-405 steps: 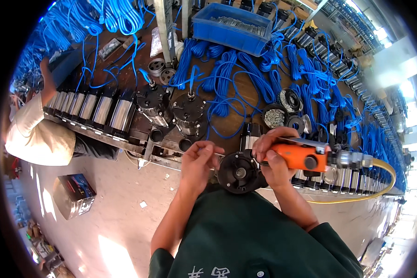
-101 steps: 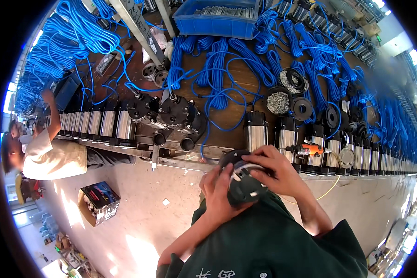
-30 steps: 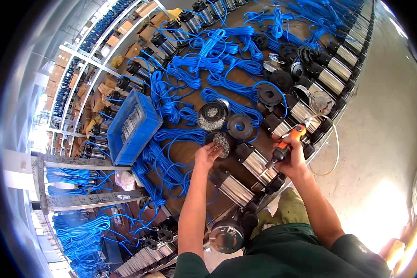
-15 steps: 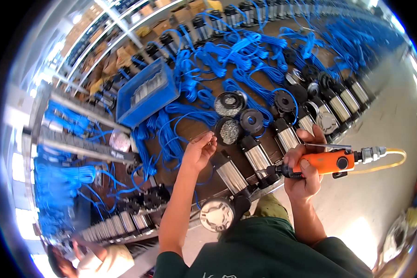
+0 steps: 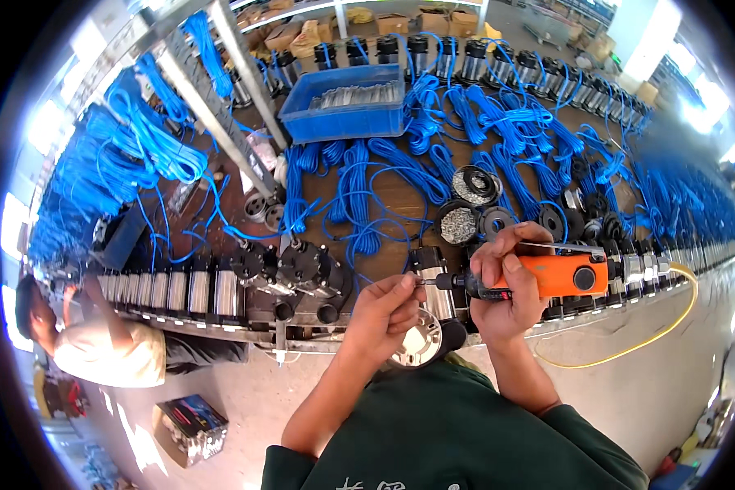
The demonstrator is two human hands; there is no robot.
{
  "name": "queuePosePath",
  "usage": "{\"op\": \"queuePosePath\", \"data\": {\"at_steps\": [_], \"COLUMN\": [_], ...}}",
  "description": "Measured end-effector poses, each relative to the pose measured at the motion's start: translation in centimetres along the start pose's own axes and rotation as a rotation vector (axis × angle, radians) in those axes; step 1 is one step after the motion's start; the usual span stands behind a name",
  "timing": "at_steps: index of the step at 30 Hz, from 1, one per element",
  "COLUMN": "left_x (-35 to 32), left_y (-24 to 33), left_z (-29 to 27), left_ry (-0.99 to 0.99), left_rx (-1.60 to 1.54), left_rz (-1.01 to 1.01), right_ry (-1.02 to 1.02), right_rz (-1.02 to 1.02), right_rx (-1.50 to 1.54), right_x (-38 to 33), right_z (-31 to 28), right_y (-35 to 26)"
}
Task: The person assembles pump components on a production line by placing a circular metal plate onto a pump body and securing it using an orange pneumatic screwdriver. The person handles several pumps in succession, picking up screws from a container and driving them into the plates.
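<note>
Away from the round black bowl of small silver pieces [image 5: 457, 226], our left hand [image 5: 380, 317] has come to the tip of the orange-and-black power driver [image 5: 554, 276]. Its thumb and index finger stand narrow there; whether they grip the tip or something tiny, we cannot tell. Our right hand [image 5: 508, 286] wraps its fingers round the driver, held level near the brown worktop's [image 5: 388, 255] front edge. Below the tip we see a round, silver-faced metal part [image 5: 419, 341].
</note>
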State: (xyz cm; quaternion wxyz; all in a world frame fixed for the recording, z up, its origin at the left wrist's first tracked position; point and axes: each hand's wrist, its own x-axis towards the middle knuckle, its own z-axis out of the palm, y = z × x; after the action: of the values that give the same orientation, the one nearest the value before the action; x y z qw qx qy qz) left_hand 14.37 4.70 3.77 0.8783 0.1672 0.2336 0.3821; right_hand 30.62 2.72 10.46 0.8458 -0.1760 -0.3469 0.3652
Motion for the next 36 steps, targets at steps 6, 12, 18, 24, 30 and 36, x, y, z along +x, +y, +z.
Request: {"op": "queuePosePath", "data": {"at_steps": [6,12,18,24,30,36], "left_x": [-1.3,-2.0,-2.0,-1.7,-1.3,-1.8], "left_y": [-0.2,-0.1,-0.2,-1.0,-1.7,-1.5], "left_z": [-1.2,-1.6,-1.6,-0.6,-0.5,0.4], "left_ry": [0.02,0.036,0.047,0.044,0.013,0.038], "left_rx": [0.01,0.052,0.018,-0.023,0.113,1.084], "left_rz": [0.089,0.138,0.068,0.01,-0.014,0.11], "right_ry": [-0.085,-0.046,-0.007,-0.006,-0.064,-0.1], "right_rz": [0.086,0.091,0.106,0.031,0.046,0.178], "right_rx": [0.008,-0.025,-0.02,-0.027,0.0,-0.097], "right_x": [-0.8,-1.5,-1.7,-2.3,-2.2,-3.2], "right_z": [0.7,0.7,0.5,-0.7,-1.6,-2.9], "right_y": [0.7,1.1,0.6,-0.2,-1.1,-1.8]}}
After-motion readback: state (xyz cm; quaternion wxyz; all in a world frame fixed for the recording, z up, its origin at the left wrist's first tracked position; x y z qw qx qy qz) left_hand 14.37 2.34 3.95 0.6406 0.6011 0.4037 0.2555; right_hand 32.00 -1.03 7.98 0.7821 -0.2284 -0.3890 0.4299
